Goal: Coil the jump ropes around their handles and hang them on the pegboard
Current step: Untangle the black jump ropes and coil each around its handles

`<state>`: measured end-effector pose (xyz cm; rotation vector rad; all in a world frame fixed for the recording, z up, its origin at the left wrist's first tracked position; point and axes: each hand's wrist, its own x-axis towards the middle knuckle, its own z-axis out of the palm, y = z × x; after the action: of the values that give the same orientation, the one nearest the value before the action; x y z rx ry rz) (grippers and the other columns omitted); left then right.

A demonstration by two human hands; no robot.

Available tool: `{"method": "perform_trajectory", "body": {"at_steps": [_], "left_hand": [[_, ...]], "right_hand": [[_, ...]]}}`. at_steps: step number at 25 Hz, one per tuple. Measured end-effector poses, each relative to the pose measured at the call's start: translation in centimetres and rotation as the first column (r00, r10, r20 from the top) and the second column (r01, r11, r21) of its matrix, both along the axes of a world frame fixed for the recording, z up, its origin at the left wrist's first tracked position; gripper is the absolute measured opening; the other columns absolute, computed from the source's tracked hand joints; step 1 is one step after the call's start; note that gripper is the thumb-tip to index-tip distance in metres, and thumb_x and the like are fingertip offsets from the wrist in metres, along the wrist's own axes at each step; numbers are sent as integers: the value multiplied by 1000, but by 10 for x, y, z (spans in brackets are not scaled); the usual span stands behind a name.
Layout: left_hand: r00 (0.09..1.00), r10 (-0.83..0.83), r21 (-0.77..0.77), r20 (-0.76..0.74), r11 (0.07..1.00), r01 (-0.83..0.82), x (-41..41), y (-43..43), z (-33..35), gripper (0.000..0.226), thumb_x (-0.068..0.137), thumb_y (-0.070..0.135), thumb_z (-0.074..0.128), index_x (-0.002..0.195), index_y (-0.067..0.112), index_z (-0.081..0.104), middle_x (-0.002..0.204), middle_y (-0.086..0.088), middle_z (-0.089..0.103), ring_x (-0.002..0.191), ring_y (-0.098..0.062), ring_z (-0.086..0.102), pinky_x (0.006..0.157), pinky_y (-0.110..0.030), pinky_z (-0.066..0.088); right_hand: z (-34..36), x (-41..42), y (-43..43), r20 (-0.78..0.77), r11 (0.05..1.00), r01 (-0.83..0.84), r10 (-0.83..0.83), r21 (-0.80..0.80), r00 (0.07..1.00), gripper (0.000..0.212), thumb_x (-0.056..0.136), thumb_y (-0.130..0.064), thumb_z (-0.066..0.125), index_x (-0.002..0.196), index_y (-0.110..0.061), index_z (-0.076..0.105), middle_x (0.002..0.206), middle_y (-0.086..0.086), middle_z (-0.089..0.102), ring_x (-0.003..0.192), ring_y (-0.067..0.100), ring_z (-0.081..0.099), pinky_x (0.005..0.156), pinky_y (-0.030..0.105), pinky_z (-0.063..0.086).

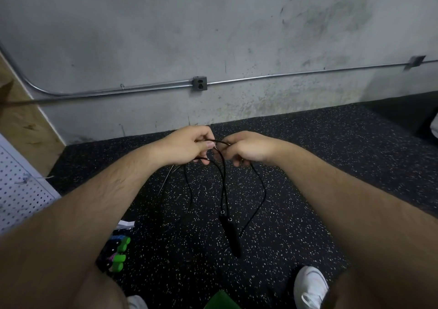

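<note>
Two hands meet at centre: the left hand (187, 146) and right hand (246, 148) each pinch the black jump rope (224, 183) with curled fingers. Its paired handles (231, 233) hang directly below, long axis near vertical and slightly nearer the right hand. The pegboard (16, 190) lies well apart, far left.

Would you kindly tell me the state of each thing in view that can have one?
left hand: pinching the black cord
right hand: gripping the same cord
black jump rope: uncoiled, loose loops dangling from both hands
black handles: hanging side by side below the hands
green-handled ropes: lying on the floor, untouched
</note>
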<state>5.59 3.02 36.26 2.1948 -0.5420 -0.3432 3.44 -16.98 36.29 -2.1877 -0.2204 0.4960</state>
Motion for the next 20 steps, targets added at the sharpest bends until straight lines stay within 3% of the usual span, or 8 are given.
{"method": "perform_trajectory", "body": {"at_steps": [4, 7, 10, 12, 14, 16, 18, 20], "left_hand": [[998, -16, 2, 56, 1000, 16, 1, 1, 1, 9, 102, 13, 57, 95, 14, 63, 95, -16, 73, 83, -22, 74, 86, -44, 56], [998, 37, -59, 51, 998, -34, 6, 4, -1, 11, 99, 13, 61, 96, 24, 62, 96, -5, 68, 78, -15, 72, 83, -37, 55], [943, 96, 26, 320, 994, -111, 12, 11, 0, 29, 91, 15, 72, 91, 39, 57, 105, 11, 56, 94, -9, 63, 88, -27, 49], [908, 105, 60, 405, 988, -141, 12, 12, 4, 25, 87, 14, 72, 86, 35, 58, 98, 9, 54, 90, -11, 57, 81, -27, 46], [949, 198, 51, 245, 975, -217, 6, 9, 9, 9, 90, 21, 63, 82, 23, 65, 86, 2, 65, 76, -13, 60, 69, -30, 43], [971, 230, 13, -69, 973, -230, -1, 3, 8, 24, 95, 34, 57, 86, 17, 72, 82, -4, 74, 74, -16, 68, 69, -30, 45], [951, 117, -153, -288, 974, -166, -9, -1, 4, 28, 99, 41, 58, 98, 19, 75, 82, -6, 73, 81, -20, 69, 77, -35, 50], [922, -32, -371, -385, 921, -122, -11, -3, 1, 20, 98, 36, 62, 101, 20, 74, 75, -6, 60, 82, -23, 63, 91, -42, 54]], "right_hand": [[-6, -2, 4, -135, 991, -133, 137, 33, 981, 23, 92, -20, 70, 111, -7, 71, 99, 1, 76, 66, 9, 59, 53, 22, 38], [-4, -1, 6, -91, 992, -111, 115, 52, 989, 16, 99, -22, 61, 103, -13, 72, 92, 1, 76, 58, 7, 52, 55, 24, 38], [-2, 0, 4, -104, 988, -91, 104, 125, 989, 17, 100, -20, 59, 102, -11, 73, 84, 0, 73, 55, 7, 48, 54, 24, 36], [-3, 1, 3, -111, 983, -50, 70, 175, 991, 19, 100, -19, 59, 105, -5, 72, 87, 3, 74, 56, 8, 49, 54, 24, 36], [-3, 2, 4, -104, 970, 8, 18, 244, 994, 23, 100, -17, 59, 110, 1, 70, 92, 7, 76, 57, 9, 50, 52, 23, 37], [-4, 4, 5, -104, 944, 43, -10, 328, 994, 29, 101, -17, 57, 113, 7, 67, 95, 13, 75, 58, 11, 51, 50, 22, 37], [-3, 3, 8, -110, 922, 50, -7, 385, 994, 36, 105, -21, 50, 116, 11, 64, 97, 18, 73, 60, 13, 51, 49, 22, 37], [-1, 1, 14, -134, 895, 87, -30, 437, 990, 42, 108, -23, 43, 118, 13, 61, 97, 20, 71, 61, 14, 52, 50, 23, 37]]}}
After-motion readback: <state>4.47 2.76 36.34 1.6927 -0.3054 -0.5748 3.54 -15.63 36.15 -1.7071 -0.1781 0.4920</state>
